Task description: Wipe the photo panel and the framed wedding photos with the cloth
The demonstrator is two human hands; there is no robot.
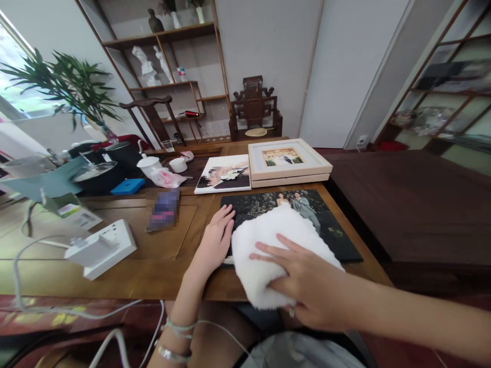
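Note:
A dark photo panel (261,202) showing two people in wedding clothes lies flat on the wooden table (153,276). My left hand (219,232) rests with outstretched fingers along the panel's left edge. Across the front of the panel lies a thick white towel (284,225), hiding much of the picture. My right hand (293,271) presses on the towel from above, its fingers spread over the cloth and its thumb side gripping a fold near the table's front edge.
Behind the panel are a pale-framed wedding picture (326,171) and a white-edged photo print (203,184). To the left sit a white power strip (115,250) with cables, a blue box (128,186) and several cups. A dark brown surface (414,204) stands at the right.

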